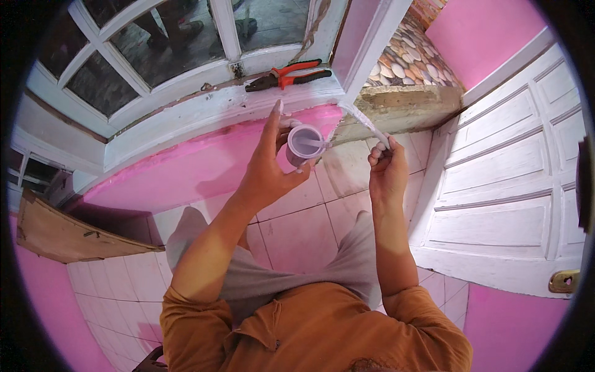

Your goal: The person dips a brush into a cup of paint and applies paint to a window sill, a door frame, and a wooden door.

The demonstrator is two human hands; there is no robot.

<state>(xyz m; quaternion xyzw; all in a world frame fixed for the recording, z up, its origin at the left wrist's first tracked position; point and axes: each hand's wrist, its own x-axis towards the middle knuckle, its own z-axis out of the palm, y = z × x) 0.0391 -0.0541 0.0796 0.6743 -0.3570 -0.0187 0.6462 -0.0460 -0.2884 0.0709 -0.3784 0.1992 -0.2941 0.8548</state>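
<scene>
From where I stand, the left hand (276,164) wraps spread fingers round the cup (293,152) at twelve o'clock, presumably keeping it level; the right hand (389,170) pinches the pale stick (372,128) towards one, likely for control.

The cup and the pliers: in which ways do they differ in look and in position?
The cup is pale lilac; the pliers have orange-and-black handles.
The cup is round and hollow; the pliers are long, with handles spread apart.
The cup is held in the left hand; the pliers lie on the white ledge.
Both are near the window.
</scene>
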